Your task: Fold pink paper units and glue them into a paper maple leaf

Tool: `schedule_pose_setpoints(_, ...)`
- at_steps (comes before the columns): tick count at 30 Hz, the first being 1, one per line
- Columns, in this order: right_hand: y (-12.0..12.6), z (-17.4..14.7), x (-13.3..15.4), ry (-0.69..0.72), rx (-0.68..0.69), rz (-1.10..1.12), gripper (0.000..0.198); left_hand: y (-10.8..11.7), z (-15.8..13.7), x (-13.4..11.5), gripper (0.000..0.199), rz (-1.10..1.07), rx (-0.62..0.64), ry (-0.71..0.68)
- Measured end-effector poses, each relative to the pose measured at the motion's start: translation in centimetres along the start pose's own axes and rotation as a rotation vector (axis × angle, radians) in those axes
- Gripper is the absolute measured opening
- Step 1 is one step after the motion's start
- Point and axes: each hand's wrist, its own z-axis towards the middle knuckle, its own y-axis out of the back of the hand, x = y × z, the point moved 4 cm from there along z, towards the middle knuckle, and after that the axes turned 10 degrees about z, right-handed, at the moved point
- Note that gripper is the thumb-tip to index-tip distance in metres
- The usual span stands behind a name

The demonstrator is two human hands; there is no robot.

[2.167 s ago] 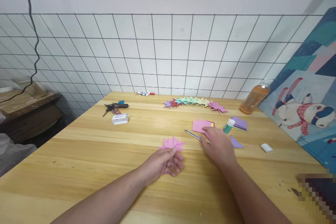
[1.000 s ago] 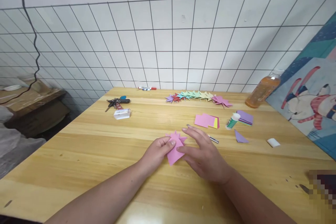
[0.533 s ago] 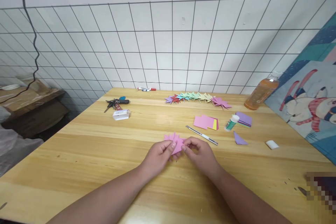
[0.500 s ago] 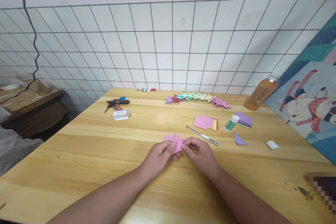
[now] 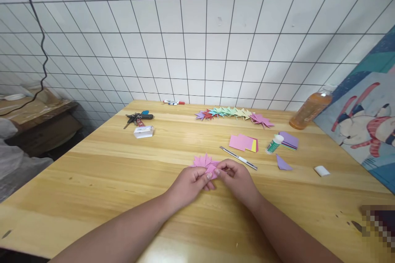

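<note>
A pink folded-paper piece (image 5: 204,161) with pointed tips fanning out at the back is held between my two hands. My left hand (image 5: 193,181) grips its near left side, the thumb on top and fingers underneath. My right hand (image 5: 236,176) pinches its right edge between thumb and forefinger. Part of the paper is hidden by the fingers. Just beyond my right hand lies a slim utility knife (image 5: 239,158). Behind that are pink and yellow paper sheets (image 5: 240,142).
A row of coloured folded-paper stars (image 5: 231,113) lies at the back. To the right are a glue stick (image 5: 274,144), purple paper stack (image 5: 289,140), purple folded triangle (image 5: 283,163), white eraser (image 5: 321,171) and bottle (image 5: 311,109). Keys (image 5: 138,118), a small box (image 5: 143,132) and a marker (image 5: 174,102) lie left.
My left thumb has shifted right across the pink paper, closer to my right thumb. Both hands still hold the piece. The camera view has shifted slightly.
</note>
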Motion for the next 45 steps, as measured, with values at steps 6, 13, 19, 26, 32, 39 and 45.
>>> schedule_pose_setpoints(6,0.14,0.27,-0.54,-0.063,0.029,0.156,0.019,0.29,-0.25,0.04,0.044,0.105,0.0,0.047)
schedule_pose_setpoints(13,0.1,0.25,-0.43,-0.068,0.015,0.098,0.023,0.4,-0.29,0.14,0.048,0.142,-0.016,0.03)
schedule_pose_setpoints(19,0.25,0.24,-0.54,-0.061,-0.012,0.025,0.022,0.12,-0.13,0.61,0.047,0.088,-0.009,0.047)
schedule_pose_setpoints(26,0.16,0.12,-0.41,-0.049,-0.017,0.018,0.021,0.35,-0.26,0.19,0.044,0.152,-0.016,0.003)
schedule_pose_setpoints(32,0.24,0.15,-0.32,-0.04,-0.029,-0.034,0.023,0.35,-0.26,0.16,0.043,0.192,-0.019,-0.012)
schedule_pose_setpoints(39,0.17,0.18,-0.56,-0.029,-0.033,-0.054,0.023,0.36,-0.25,0.15,0.042,0.21,-0.023,-0.004)
schedule_pose_setpoints(45,0.41,0.29,-0.29,-0.008,-0.032,-0.064,0.024,0.22,-0.26,0.13,0.035,0.203,0.042,-0.039)
